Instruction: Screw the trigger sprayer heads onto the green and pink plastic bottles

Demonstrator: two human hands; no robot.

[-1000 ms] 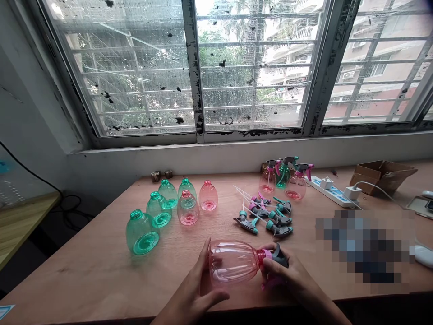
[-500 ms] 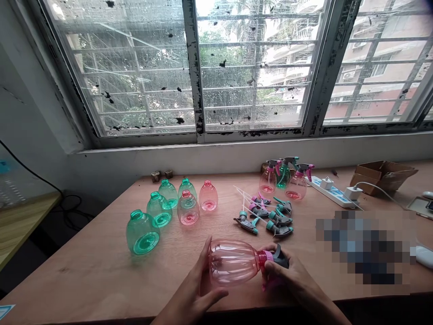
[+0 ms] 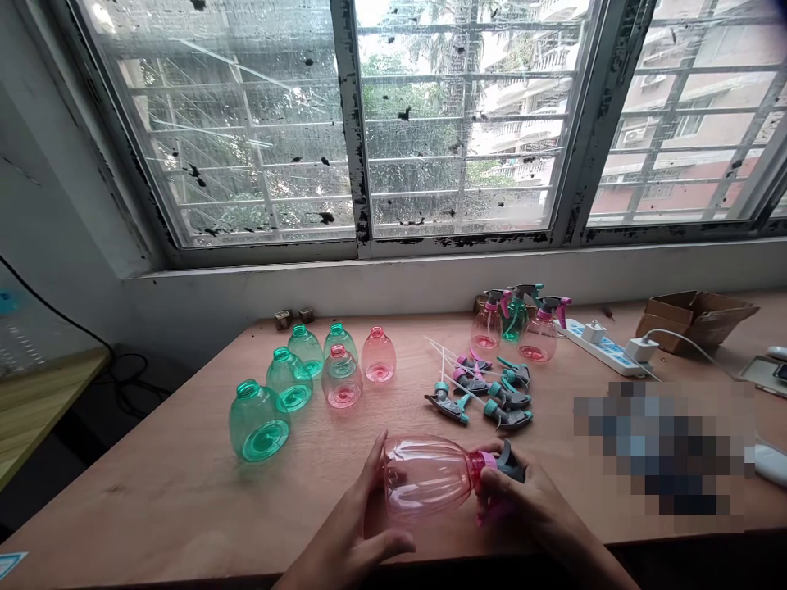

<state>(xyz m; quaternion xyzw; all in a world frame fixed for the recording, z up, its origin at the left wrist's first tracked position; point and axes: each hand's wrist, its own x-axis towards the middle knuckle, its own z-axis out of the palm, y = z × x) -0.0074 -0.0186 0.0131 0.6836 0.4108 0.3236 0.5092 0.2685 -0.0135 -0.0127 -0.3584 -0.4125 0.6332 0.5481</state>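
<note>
A pink see-through spray bottle [image 3: 427,478] lies on its side in the air near the table's front edge, its base to the left. My left hand [image 3: 367,512] cups the base, fingers behind it and thumb stretched out below. At the neck, my right hand [image 3: 522,492] grips the pink collar of the black-and-pink spray head [image 3: 509,463], which sits on the bottle's mouth. Beyond the bottle lies a pile of loose spray heads [image 3: 505,397] with thin white tubes. Open green bottles [image 3: 259,422] and pink bottles [image 3: 342,381] stand to the left.
Three bottles with spray heads [image 3: 487,328] stand at the back near the wall. To their right are a white power strip [image 3: 606,348] and an open cardboard box [image 3: 694,319]. A blurred patch [image 3: 670,451] covers the table's right part. The window [image 3: 455,123] rises behind.
The bottle's base has shifted very slightly to the right, and the bottle looks turned a little about its length. Both hands stay almost in place; the other things have not moved.
</note>
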